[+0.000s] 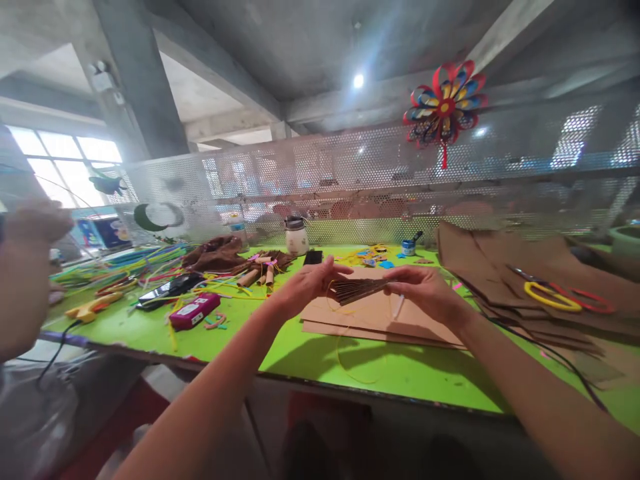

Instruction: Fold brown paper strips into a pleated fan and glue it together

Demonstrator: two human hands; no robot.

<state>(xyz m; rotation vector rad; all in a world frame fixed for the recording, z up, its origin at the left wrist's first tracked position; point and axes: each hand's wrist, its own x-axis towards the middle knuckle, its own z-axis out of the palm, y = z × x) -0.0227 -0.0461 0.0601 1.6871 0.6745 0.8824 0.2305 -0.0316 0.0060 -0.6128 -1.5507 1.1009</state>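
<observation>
A pleated piece of brown paper is held up between my two hands, its folds fanned slightly. My left hand pinches its left end, and my right hand grips its right end between thumb and fingers. Below them lies a flat brown cardboard sheet on the green table. A thin yellow string loops down over the table's front from near the folded paper. What lies under my left fingers is partly hidden.
Stacked brown paper with yellow-and-red-handled scissors lies right. Left are a glue gun, a phone, a magenta box and paper rolls. A white jar stands behind. Another person's arm is at far left.
</observation>
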